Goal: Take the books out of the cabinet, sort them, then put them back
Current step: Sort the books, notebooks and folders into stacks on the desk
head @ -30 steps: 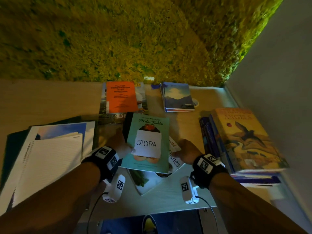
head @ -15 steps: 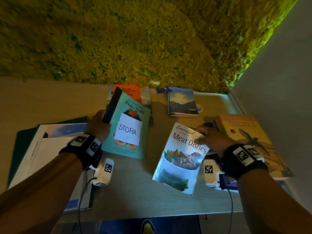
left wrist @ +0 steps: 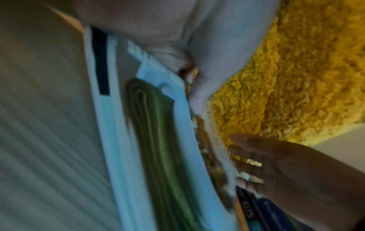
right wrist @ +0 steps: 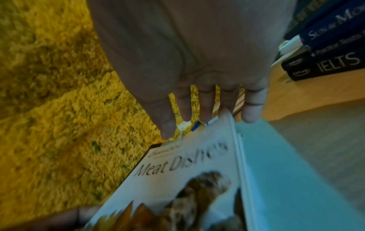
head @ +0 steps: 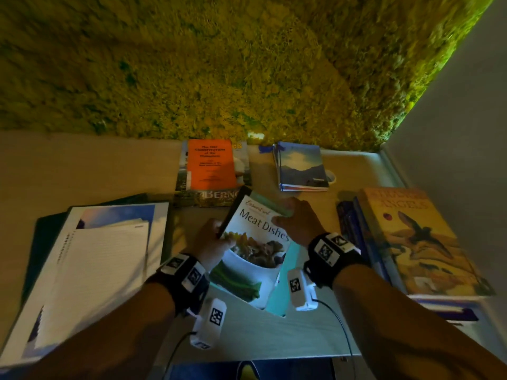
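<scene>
The white "Meat Dishes" cookbook (head: 255, 250) lies tilted on top of the teal Frida Kahlo book (head: 282, 292), above the wooden cabinet top (head: 82, 171). My left hand (head: 211, 237) grips the left edge of the pair, thumb on the cover (left wrist: 199, 87). My right hand (head: 296, 220) touches their upper right corner with nearly straight fingers (right wrist: 207, 101); the left wrist view shows its palm (left wrist: 276, 168) flat against the cookbook's edge (left wrist: 158, 140). The right wrist view shows the cookbook (right wrist: 177, 168) with the teal book (right wrist: 286, 171) under it.
An orange booklet (head: 211, 165) on a magazine and a stack of blue booklets (head: 301, 167) lie by the moss wall (head: 247, 64). The "Angels" book (head: 411, 237) tops a stack at the right with an IELTS spine (right wrist: 335, 61). Notebooks (head: 104, 256) lie at the left.
The teal book lay over the cookbook, then each hand held one apart. Now the cookbook sits on top of the teal book, and both hands have come together at the middle.
</scene>
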Motion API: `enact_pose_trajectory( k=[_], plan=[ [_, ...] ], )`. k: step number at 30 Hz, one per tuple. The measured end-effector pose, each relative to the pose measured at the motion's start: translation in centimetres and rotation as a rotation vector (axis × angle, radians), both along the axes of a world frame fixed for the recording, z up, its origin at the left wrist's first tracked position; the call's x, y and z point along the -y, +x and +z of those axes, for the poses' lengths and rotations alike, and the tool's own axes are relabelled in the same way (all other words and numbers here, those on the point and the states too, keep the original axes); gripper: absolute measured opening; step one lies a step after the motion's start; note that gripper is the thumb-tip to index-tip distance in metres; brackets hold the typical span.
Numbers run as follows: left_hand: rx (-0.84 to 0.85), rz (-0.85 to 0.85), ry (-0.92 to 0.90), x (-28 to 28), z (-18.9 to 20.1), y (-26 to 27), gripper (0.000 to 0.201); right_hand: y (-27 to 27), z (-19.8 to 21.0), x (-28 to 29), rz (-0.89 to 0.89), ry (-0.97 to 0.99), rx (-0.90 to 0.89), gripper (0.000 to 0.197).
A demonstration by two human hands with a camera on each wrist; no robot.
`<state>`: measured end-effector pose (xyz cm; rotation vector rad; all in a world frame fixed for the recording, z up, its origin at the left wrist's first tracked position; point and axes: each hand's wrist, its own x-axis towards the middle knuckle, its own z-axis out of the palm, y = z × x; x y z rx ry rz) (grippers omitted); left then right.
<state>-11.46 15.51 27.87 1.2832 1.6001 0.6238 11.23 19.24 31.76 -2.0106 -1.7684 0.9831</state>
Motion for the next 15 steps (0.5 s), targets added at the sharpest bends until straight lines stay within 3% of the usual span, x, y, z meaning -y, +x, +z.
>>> enact_pose_trajectory(
  k=[2,6,9,11,13,15],
  plan=[
    [-0.071,0.022,-0.025,-1.0,0.2,-0.4,0.022,0.1,-1.4,0.3,0.009,0.006,0.074,0.063],
    [-0.339,-0.017,0.104,-4.7,0.7,-1.6,0.058,-0.5,-3.1,0.9,0.107,-0.001,0.14,0.058],
    [-0.479,0.01,0.158,-8.7,1.5,-2.5,0.046,-1.3,-4.3,1.4,0.206,-0.009,0.283,0.065],
    [-0.574,0.06,0.099,-11.8,2.1,-3.1,0.048,-1.9,-5.0,1.8,0.249,0.035,0.379,0.071],
    [-0.59,0.137,-0.017,-14.3,2.2,-3.5,0.066,-2.1,-5.3,1.8,0.254,0.039,0.403,0.073],
    [-0.667,0.129,-0.097,-15.8,1.9,-3.5,0.087,-1.7,-5.2,1.3,0.196,-0.058,0.398,0.088]
  ],
)
